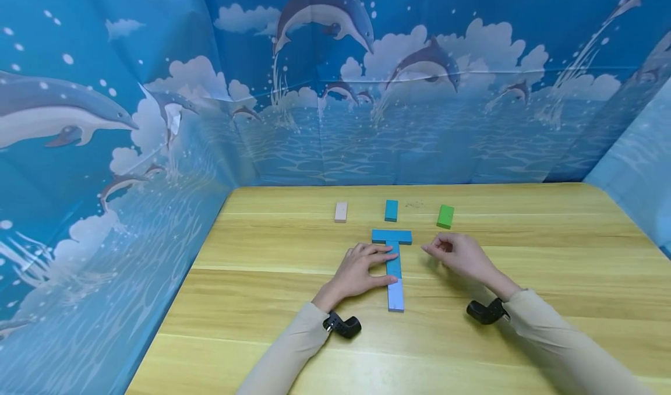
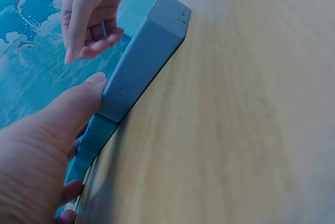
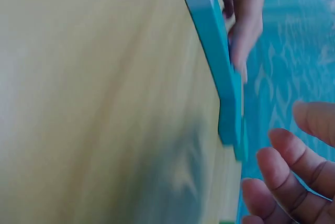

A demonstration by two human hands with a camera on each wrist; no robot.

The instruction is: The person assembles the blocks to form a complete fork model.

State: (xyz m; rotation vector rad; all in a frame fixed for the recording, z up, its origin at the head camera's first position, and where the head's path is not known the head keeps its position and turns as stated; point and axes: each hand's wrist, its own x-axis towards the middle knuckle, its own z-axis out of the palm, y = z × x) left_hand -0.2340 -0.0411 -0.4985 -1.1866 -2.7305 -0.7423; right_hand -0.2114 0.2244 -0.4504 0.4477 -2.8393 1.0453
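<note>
Three flat rectangular blocks form a T on the wooden table. A blue block [image 1: 391, 236] lies crosswise at the top, a second blue block [image 1: 393, 265] runs down from its middle, and a lavender block [image 1: 395, 296] continues the stem. My left hand [image 1: 359, 270] rests on the stem from the left. Its fingertips touch the upper blue block of the stem, and its thumb [image 2: 78, 101] lies where blue meets lavender. To the right of the T hovers my right hand [image 1: 461, 256], its fingers [image 3: 293, 153] loosely bent and nothing between them.
Behind the T, a pale pink block [image 1: 341, 212], a blue block [image 1: 391, 210] and a green block [image 1: 445, 216] lie spaced in a row. A dolphin-print sheet [image 1: 377, 144] hangs around the table's [image 1: 251, 337] back and sides.
</note>
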